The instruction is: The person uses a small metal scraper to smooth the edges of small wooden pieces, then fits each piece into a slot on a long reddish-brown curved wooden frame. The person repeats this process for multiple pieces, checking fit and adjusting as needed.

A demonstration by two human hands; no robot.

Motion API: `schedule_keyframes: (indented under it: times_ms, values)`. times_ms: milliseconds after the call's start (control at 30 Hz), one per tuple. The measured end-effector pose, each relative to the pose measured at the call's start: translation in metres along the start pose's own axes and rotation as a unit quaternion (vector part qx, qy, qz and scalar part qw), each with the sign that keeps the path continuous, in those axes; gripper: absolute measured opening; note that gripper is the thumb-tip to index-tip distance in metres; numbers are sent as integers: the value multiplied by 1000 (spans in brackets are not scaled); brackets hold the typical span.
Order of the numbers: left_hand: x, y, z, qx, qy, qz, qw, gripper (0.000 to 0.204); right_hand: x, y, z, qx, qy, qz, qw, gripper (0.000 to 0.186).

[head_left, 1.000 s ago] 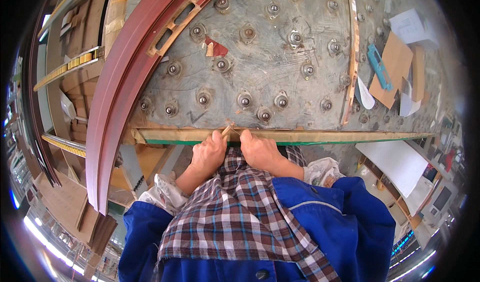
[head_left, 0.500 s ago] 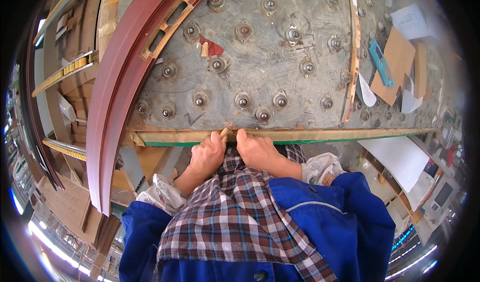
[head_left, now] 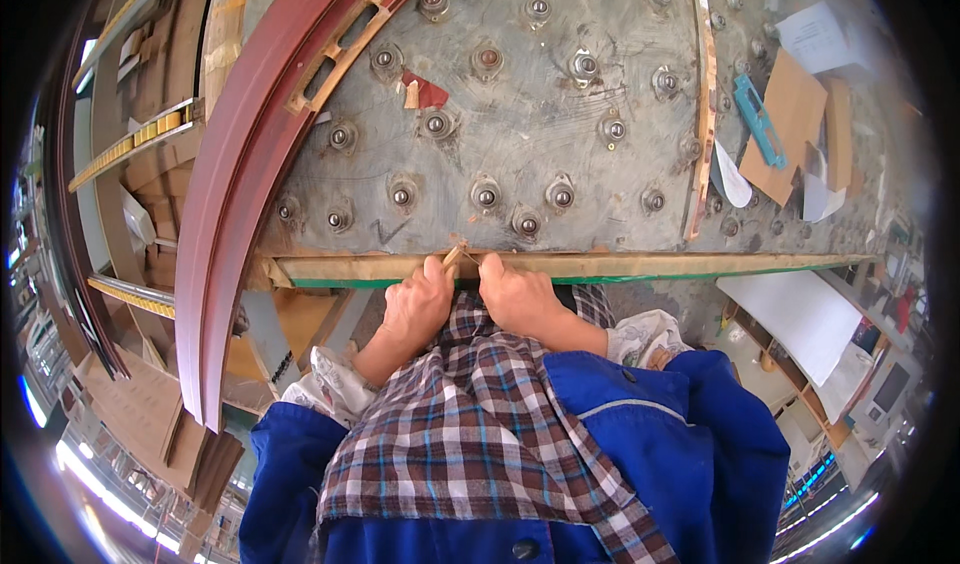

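At the table's wooden front edge [head_left: 660,267], my left hand [head_left: 415,304] is closed round a short, pale wooden strip [head_left: 455,257] that points up and forward. Close beside it on the right, my right hand [head_left: 515,294] is closed on something thin, too small to make out, which reaches toward the strip's top. Small light crumbs lie on the metal table top [head_left: 380,169] just beyond the strip. A long curved reddish-brown profile [head_left: 215,224] with a slotted cutout runs along my left. A red scrap [head_left: 425,92] lies between the steel ball rollers.
A thin upright strip [head_left: 702,114] divides the table top at right. Beyond it lie cardboard [head_left: 785,144], papers [head_left: 815,44] and a turquoise slotted tool [head_left: 760,119]. A rack with yellow rollers [head_left: 140,144] stands at left; a white sheet [head_left: 790,319] rests below at right.
Both hands keep their grip at the table edge, with only slight shifts; they sit a few pixels higher in the picture than half a second earlier, along with the table.
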State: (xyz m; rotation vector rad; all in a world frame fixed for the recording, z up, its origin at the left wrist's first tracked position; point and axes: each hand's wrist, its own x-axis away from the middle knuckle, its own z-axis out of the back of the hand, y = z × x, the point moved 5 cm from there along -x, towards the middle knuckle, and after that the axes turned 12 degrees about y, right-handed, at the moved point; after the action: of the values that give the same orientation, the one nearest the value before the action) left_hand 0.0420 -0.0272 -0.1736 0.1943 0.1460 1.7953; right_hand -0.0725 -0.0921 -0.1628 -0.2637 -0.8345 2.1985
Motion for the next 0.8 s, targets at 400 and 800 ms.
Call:
schedule_keyframes:
  times_ms: [400, 800]
  values:
    - [1, -4, -3, 31, -11, 10, 999, 24, 0, 1, 2, 8, -10, 18, 1000, 12]
    - [2, -4, -4, 22, -12, -12, 1000, 24, -4, -1, -7, 27, -56, -5, 998, 10]
